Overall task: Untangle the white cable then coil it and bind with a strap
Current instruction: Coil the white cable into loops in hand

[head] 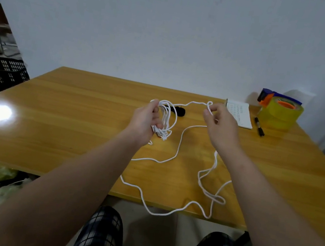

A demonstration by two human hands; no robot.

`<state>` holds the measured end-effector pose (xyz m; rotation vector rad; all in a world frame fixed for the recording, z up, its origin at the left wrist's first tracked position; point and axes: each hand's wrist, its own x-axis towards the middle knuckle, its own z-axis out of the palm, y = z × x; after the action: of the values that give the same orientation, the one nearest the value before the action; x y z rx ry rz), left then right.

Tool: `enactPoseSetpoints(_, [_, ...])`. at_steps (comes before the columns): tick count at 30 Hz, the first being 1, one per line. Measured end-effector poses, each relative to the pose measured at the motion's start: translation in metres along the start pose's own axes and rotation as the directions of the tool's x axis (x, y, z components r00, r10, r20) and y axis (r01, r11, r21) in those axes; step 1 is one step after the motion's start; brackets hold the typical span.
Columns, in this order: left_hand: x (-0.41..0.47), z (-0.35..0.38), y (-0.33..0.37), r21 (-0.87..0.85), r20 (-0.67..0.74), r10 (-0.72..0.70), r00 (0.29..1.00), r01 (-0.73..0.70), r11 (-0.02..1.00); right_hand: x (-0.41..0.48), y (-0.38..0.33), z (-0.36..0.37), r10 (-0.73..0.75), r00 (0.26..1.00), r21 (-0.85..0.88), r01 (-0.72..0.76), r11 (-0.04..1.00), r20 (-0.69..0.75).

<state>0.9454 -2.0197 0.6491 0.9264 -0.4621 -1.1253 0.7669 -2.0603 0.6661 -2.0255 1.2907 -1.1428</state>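
Left hand [145,120] closed around several coiled loops of thin white cable [177,154], above the wooden table [64,112]. Right hand [219,125] pinched a small loop; slack trailed past the near edge.

You have no text here that you can actually read. The only writing sits on the small white notepad [239,114] at the far right of the wooden table [75,109]: a few short lines of handwriting, too small and blurred to make out. The tape dispenser [279,110] and the black marker [259,126] beside it show you no legible label or brand.
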Motion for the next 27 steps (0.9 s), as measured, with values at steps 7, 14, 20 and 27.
enactPoseSetpoints(7, [-0.011,0.019,0.007,-0.022,0.229,-0.089,0.969,0.096,0.995,0.013,0.002,0.012,0.027,0.996,-0.415,0.013,0.910,0.089])
enactPoseSetpoints(14, [-0.001,0.023,0.036,-0.184,0.117,0.035,0.993,-0.013,0.983,-0.010,0.029,0.015,0.024,0.972,-0.690,0.148,0.708,0.233])
enactPoseSetpoints(20, [-0.006,0.027,0.027,-0.198,0.084,0.078,0.993,-0.060,0.978,-0.014,0.026,0.015,0.006,0.893,-0.707,0.353,0.613,0.450])
enactPoseSetpoints(27, [-0.018,0.036,0.026,-0.004,0.289,-0.027,0.957,0.029,1.000,-0.028,0.023,0.032,-0.277,0.809,-0.615,0.577,0.537,0.518])
